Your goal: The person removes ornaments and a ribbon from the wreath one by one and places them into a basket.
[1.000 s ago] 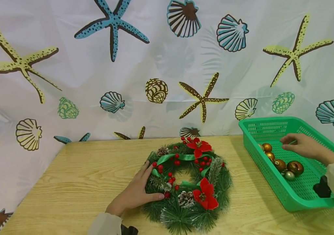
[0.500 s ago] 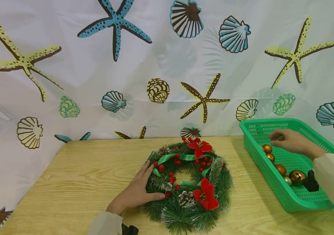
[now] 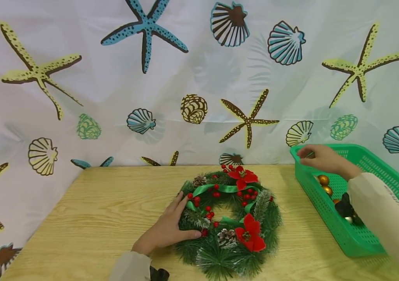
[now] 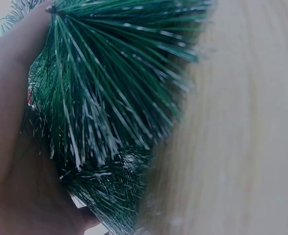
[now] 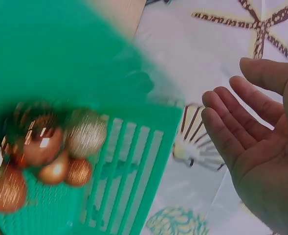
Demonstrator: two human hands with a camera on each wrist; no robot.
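A green Christmas wreath (image 3: 217,257) with red flowers, red berries, pinecones and green ribbon lies on the wooden table. My left hand (image 3: 165,228) holds its left side, thumb across the front and fingers over the outer edge. In the left wrist view, frosted needles (image 4: 109,93) fill the space beside my palm. My right hand (image 3: 327,160) hovers over the back left corner of a green plastic basket (image 3: 364,248), holding nothing. The right wrist view shows its palm and loosely extended fingers (image 5: 227,129). Gold and copper Christmas baubles (image 3: 323,180) lie in the basket, partly hidden by my right forearm.
The wooden tabletop (image 3: 104,207) extends left of the wreath. Behind it hangs a white curtain (image 3: 171,144) printed with starfish and shells. Black straps show at both wrists. The basket's raised rim stands between the baubles and the wreath.
My right hand has moved left and upward from above the basket's middle to its back left rim. The left hand stays on the wreath. The head view has shifted slightly.
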